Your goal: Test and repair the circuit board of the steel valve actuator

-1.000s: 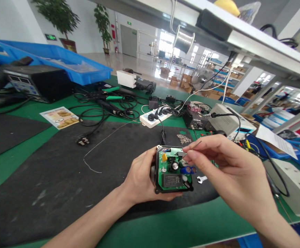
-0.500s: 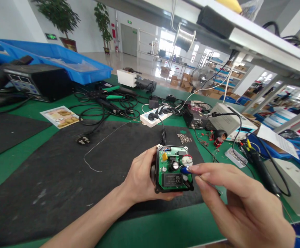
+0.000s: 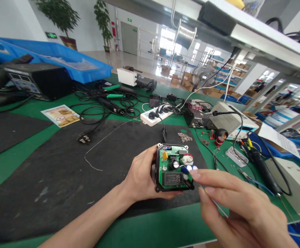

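Note:
My left hand (image 3: 139, 175) is closed around the left side and underside of a square black housing, its open face turned toward me. Inside sits a green circuit board (image 3: 161, 168) with a dark relay-like block (image 3: 172, 179), a round black capacitor (image 3: 175, 164), a yellow part (image 3: 165, 155) and blue parts (image 3: 184, 169). At the board's right edge, my right hand (image 3: 232, 199) pinches a thin, silvery metal rod (image 3: 219, 207) between thumb and fingers. A thin bent end reaches over the board near the capacitor; the fingertips partly cover the blue parts.
A black mat (image 3: 62, 179) lies under my hands, with a loose thin wire (image 3: 93, 167) and small metal nuts (image 3: 185, 137) on it. Behind stands a power strip (image 3: 150, 120). To the right are a soldering iron (image 3: 265, 172), pliers (image 3: 250, 177) and a small clear box (image 3: 236, 156).
My right hand has shifted slightly down and right, its fingers a little more extended. More of the blue parts and the metal rod now show. The housing stays almost still in my left hand.

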`<control>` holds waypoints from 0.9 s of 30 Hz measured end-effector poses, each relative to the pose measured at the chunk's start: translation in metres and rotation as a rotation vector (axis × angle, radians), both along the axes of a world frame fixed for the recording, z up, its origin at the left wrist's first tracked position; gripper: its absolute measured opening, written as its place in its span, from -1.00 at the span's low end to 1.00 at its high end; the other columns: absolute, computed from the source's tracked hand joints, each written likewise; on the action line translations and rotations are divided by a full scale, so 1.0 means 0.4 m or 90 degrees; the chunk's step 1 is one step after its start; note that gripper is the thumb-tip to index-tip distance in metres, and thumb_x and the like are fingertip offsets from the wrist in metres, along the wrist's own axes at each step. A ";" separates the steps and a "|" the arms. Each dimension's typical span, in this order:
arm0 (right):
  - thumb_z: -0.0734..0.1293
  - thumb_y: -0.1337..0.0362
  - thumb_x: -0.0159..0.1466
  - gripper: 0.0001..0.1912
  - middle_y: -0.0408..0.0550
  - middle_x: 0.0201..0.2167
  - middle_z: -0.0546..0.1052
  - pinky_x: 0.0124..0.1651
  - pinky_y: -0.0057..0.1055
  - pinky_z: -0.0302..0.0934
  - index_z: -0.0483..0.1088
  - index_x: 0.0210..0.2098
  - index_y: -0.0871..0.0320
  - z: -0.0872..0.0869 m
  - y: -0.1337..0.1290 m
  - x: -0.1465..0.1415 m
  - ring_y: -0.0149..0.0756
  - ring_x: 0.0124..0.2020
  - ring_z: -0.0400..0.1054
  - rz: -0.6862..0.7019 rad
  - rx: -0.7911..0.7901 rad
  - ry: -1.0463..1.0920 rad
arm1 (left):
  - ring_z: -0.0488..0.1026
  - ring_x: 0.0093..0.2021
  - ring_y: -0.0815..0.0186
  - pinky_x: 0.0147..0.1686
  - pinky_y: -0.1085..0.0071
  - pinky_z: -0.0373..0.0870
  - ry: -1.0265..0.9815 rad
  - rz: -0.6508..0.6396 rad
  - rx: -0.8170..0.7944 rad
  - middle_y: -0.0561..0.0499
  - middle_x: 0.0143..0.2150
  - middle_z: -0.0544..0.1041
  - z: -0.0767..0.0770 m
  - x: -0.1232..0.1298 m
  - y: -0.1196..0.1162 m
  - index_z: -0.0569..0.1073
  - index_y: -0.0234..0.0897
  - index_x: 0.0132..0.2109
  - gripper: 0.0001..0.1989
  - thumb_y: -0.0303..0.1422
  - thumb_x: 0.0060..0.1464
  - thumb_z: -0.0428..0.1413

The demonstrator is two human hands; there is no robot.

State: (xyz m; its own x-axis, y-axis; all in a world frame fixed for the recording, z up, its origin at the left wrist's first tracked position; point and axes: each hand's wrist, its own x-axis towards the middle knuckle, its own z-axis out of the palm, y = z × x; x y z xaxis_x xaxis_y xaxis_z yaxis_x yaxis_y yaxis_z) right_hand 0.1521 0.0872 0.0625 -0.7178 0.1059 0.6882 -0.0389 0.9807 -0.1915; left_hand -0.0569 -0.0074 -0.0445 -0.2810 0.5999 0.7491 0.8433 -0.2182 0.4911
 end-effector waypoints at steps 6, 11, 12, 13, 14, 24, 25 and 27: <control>0.41 0.59 0.13 -0.59 -0.03 -0.17 0.70 -0.16 -0.46 0.58 0.41 -0.11 0.08 0.017 -0.007 -0.020 -0.30 -0.21 0.64 0.039 -0.053 0.029 | 0.65 -0.14 0.02 -0.09 0.15 0.62 -0.003 -0.006 -0.004 -0.16 -0.03 0.61 0.001 0.002 0.000 0.19 -0.27 0.27 0.11 0.16 -0.32 0.42; 0.42 0.61 0.14 -0.59 -0.05 -0.14 0.68 -0.07 -0.40 0.55 0.45 -0.09 0.09 0.011 0.004 -0.018 -0.27 -0.15 0.63 0.052 -0.123 0.043 | 0.64 -0.11 0.01 -0.09 0.16 0.62 0.007 -0.010 0.009 -0.17 -0.02 0.59 -0.001 0.001 0.002 0.19 -0.27 0.28 0.11 0.15 -0.32 0.43; 0.43 0.61 0.15 -0.59 -0.06 -0.14 0.68 -0.05 -0.40 0.54 0.46 -0.09 0.09 0.010 0.007 -0.019 -0.28 -0.14 0.62 0.052 -0.134 0.040 | 0.64 -0.11 0.00 -0.09 0.16 0.62 0.010 -0.010 0.014 -0.17 -0.02 0.59 -0.003 0.000 0.002 0.18 -0.27 0.28 0.12 0.16 -0.32 0.42; 0.43 0.61 0.16 -0.60 -0.07 -0.13 0.67 -0.01 -0.40 0.53 0.46 -0.09 0.09 0.011 0.009 -0.021 -0.28 -0.13 0.62 0.049 -0.147 0.037 | 0.64 -0.11 0.00 -0.09 0.15 0.62 0.014 -0.009 0.018 -0.17 -0.02 0.58 -0.006 -0.001 0.003 0.17 -0.27 0.29 0.13 0.17 -0.31 0.42; 0.43 0.60 0.17 -0.60 -0.08 -0.12 0.67 0.02 -0.39 0.51 0.48 -0.08 0.08 0.013 0.011 -0.025 -0.28 -0.13 0.61 0.044 -0.159 0.036 | 0.64 -0.12 0.00 -0.09 0.14 0.62 0.016 -0.008 0.020 -0.17 -0.02 0.58 -0.009 -0.001 0.004 0.16 -0.26 0.30 0.13 0.18 -0.31 0.41; 0.49 0.37 0.26 -0.85 -0.15 -0.27 0.63 -0.23 -0.46 0.54 0.51 -0.21 0.02 0.107 0.010 -0.092 -0.30 -0.30 0.58 -0.014 -0.294 0.019 | 0.64 -0.13 0.01 -0.09 0.13 0.62 0.016 -0.002 0.039 -0.17 -0.03 0.58 -0.017 0.002 0.003 0.14 -0.27 0.32 0.15 0.17 -0.31 0.41; 0.49 0.37 0.27 -0.85 -0.14 -0.27 0.62 -0.23 -0.46 0.54 0.51 -0.21 0.03 0.114 0.011 -0.090 -0.30 -0.30 0.57 -0.030 -0.285 0.044 | 0.64 -0.12 0.01 -0.08 0.12 0.62 0.010 -0.003 0.037 -0.17 -0.02 0.59 -0.015 0.003 0.003 0.14 -0.27 0.31 0.15 0.17 -0.31 0.41; 0.48 0.38 0.27 -0.85 -0.12 -0.26 0.61 -0.22 -0.46 0.52 0.50 -0.20 0.03 0.118 0.016 -0.080 -0.30 -0.30 0.56 -0.058 -0.266 0.086 | 0.64 -0.10 0.00 -0.05 0.11 0.62 -0.008 -0.007 0.021 -0.17 -0.02 0.60 -0.010 0.003 0.002 0.14 -0.26 0.30 0.14 0.17 -0.30 0.40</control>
